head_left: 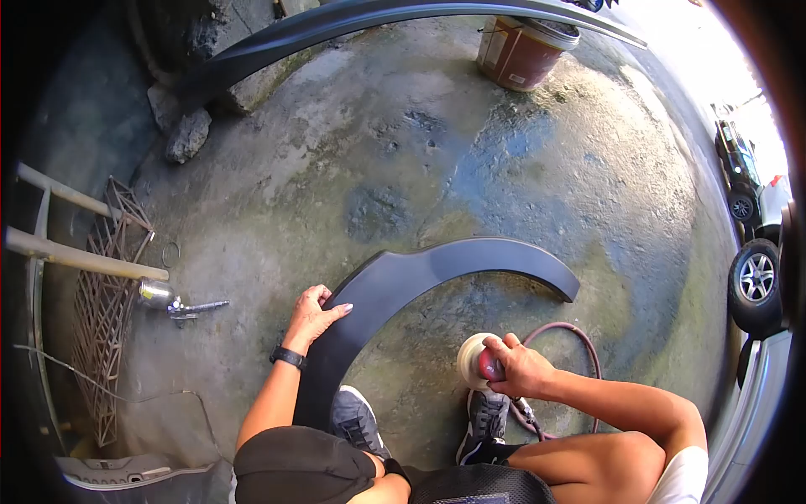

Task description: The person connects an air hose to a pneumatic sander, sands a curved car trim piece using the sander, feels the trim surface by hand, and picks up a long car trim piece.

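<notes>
A curved dark grey fender flare (395, 281) arches over the concrete in front of my feet. My left hand (317, 314) grips its outer left edge, thumb lying on the face and fingers at the rim. In my right hand (519, 367) is an air sander (490, 364) with a red top and a pale round pad. The sander is held apart from the flare, above my right shoe (485, 413). A reddish hose (594, 357) loops out behind it. Beside the flare's lower end is my left shoe (356, 416).
A spray gun (172, 301) is at left, near a metal frame (92, 260). Another long dark trim piece (336, 23) spans the top, by a reddish bucket (522, 57) and rocks (189, 136). Parked vehicles, one showing a wheel (757, 277), stand at right.
</notes>
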A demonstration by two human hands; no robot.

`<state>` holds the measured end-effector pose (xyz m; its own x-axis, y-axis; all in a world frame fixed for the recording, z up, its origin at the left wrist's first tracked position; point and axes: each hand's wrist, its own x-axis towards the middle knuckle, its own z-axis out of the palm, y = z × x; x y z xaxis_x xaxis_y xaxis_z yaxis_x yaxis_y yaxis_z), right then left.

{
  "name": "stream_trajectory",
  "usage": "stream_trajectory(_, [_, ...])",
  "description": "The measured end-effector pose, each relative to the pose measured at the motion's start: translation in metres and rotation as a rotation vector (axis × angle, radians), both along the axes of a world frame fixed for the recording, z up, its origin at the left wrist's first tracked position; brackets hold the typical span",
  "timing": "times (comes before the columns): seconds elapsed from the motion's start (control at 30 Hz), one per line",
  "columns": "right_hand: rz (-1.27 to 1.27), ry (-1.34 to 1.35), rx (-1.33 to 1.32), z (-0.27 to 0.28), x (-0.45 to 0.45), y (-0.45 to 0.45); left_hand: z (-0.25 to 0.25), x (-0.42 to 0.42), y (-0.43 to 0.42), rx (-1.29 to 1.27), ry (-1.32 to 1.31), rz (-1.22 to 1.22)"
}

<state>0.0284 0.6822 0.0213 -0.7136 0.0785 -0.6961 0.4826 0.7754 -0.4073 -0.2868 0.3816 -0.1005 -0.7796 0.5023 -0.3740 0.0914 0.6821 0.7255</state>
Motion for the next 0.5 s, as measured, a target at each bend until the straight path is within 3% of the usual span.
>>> stream_trajectory(0.07, [-0.046,0.002,0.035,0.001,0.012,0.005,0.026,0.003,0.006,0.058,0.143,-0.118])
stream_trajectory(0.17, [-0.118,-0.004,0.103,0.003,0.034,0.017,0.075,0.010,0.020,0.135,0.060,-0.058])
stream_trajectory(0.3, [-0.217,-0.054,0.165,-0.001,0.071,0.039,0.125,0.011,0.035,0.187,0.154,-0.120])
stream_trajectory(0.5, [-0.556,-0.004,0.389,-0.041,0.164,0.054,0.196,0.006,0.050,0.122,0.139,-0.223])
